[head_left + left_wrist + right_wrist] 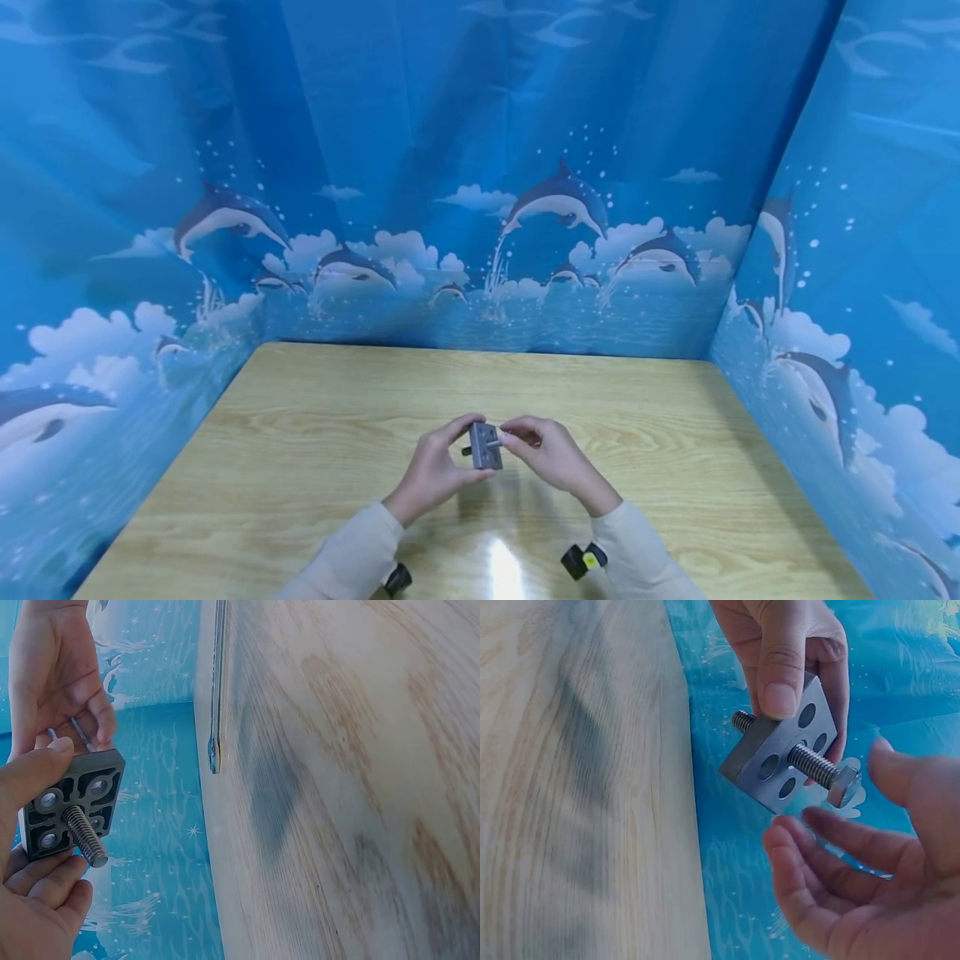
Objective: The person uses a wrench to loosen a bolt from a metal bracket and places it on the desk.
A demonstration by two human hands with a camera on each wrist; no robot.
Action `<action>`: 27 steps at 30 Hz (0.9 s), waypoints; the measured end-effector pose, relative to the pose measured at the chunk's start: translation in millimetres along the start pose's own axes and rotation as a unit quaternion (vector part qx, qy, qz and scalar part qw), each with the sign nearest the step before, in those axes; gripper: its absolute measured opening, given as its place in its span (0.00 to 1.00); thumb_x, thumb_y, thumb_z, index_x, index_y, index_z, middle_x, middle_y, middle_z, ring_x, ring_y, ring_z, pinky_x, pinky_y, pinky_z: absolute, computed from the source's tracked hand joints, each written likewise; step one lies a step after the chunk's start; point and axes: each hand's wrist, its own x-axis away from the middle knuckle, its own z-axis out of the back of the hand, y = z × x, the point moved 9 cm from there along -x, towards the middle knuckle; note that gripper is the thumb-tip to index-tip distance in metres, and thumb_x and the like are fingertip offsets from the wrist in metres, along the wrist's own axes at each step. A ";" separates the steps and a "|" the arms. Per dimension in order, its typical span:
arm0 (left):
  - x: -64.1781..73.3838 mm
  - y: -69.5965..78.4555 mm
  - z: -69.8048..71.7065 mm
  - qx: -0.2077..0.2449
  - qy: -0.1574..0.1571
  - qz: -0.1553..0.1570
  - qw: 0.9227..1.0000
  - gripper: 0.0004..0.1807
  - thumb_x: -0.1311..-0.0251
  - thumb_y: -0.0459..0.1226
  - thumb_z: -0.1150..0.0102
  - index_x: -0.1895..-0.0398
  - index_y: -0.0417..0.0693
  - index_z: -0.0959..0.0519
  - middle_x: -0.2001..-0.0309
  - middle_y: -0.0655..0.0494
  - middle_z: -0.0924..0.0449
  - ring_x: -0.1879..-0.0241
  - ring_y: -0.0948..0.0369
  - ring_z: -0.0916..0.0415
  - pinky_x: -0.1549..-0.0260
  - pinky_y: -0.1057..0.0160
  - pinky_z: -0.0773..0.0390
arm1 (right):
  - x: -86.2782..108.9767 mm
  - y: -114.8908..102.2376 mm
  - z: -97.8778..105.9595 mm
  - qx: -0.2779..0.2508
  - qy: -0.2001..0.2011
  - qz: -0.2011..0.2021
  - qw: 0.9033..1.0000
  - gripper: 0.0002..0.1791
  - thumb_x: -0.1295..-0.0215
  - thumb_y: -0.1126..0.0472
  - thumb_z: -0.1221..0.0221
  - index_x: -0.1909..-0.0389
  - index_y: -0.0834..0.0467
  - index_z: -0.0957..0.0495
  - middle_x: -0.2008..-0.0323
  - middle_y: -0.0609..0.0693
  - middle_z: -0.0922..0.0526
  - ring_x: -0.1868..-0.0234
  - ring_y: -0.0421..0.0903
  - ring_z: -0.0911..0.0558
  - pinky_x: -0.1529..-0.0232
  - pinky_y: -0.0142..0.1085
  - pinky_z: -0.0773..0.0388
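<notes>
A square grey metal block (769, 754) with several round holes is held up over the table by my left hand (438, 469), its thumb on one edge and fingers on the opposite one. Through the block's middle runs a threaded hex-head bolt (815, 766). The bolt's threaded end (88, 838) sticks out of the back face, which looks dark and ribbed in the left wrist view. Around the hex head, my right hand (885, 870) has its thumb on one side and loosely bent fingers on the other, with a visible gap to the head.
Beneath both hands lies a light wood-grain table (337, 408). Blue curtains (450, 108) printed with dolphins and clouds stand at its back and sides. Dark wrist-worn devices (583, 561) sit by both sleeves. A bright light reflection shows on the near tabletop.
</notes>
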 end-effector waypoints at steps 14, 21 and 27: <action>2.0 -2.3 -2.3 -0.014 -0.012 0.002 1.000 0.41 0.69 0.41 0.27 0.44 0.57 0.32 0.46 0.58 0.28 0.48 0.61 0.30 0.46 0.60 0.30 | -2.6 8.0 -1.1 -0.019 0.008 -0.039 0.999 0.15 0.45 0.48 0.41 0.67 0.57 0.21 0.75 0.48 0.21 0.75 0.42 0.23 0.74 0.37 0.20; 1.3 -2.7 -2.2 -0.012 -0.013 0.003 1.000 0.41 0.69 0.39 0.26 0.44 0.56 0.32 0.46 0.57 0.28 0.49 0.61 0.29 0.47 0.59 0.29 | -2.0 -2.9 4.6 -0.010 0.031 0.018 0.999 0.11 0.52 0.67 0.36 0.65 0.55 0.19 0.69 0.49 0.20 0.72 0.41 0.23 0.72 0.29 0.22; 0.6 -2.4 -1.9 -0.011 -0.014 0.006 1.000 0.41 0.69 0.40 0.27 0.44 0.56 0.32 0.46 0.58 0.28 0.48 0.62 0.29 0.47 0.58 0.29 | -1.5 -2.3 5.2 -0.022 0.039 0.013 0.999 0.12 0.53 0.69 0.36 0.65 0.54 0.18 0.68 0.50 0.20 0.71 0.42 0.23 0.71 0.28 0.21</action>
